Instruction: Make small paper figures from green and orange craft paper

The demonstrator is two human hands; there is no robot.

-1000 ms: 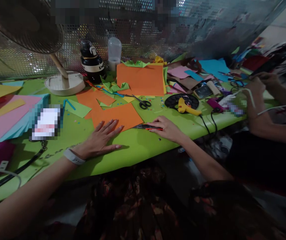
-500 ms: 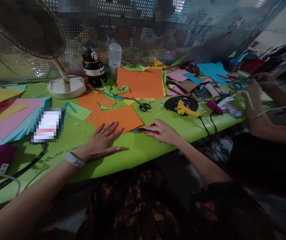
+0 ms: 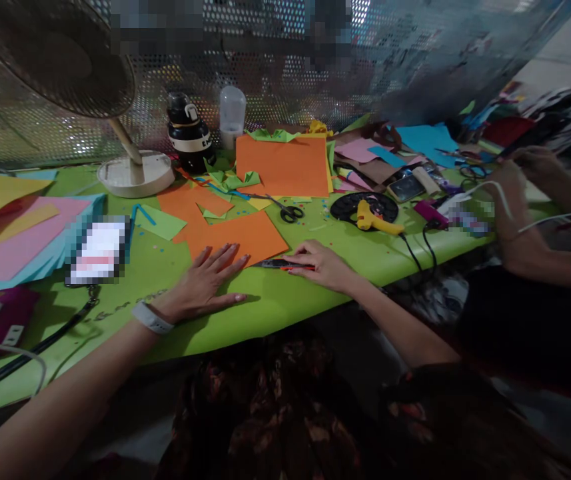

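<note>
My left hand (image 3: 208,283) lies flat with its fingers spread, the fingertips on the near edge of an orange sheet (image 3: 245,235). My right hand (image 3: 322,265) is closed around a black and red cutting tool (image 3: 275,264), whose dark tip points left along the sheet's lower edge. Whether the tool is a knife or scissors is hard to tell. Beyond the sheet lie black-handled scissors (image 3: 290,213). A larger orange sheet (image 3: 282,167) lies farther back.
A fan (image 3: 135,175) and a black bottle (image 3: 190,143) stand at the back left. A phone (image 3: 98,250) and coloured paper (image 3: 25,233) lie left. Right are a yellow glue gun (image 3: 378,220), cables and another person's hands (image 3: 510,183).
The view has shifted slightly. My right hand and the cutting tool have moved a little relative to the orange sheet's near edge; my left hand stays flat.
</note>
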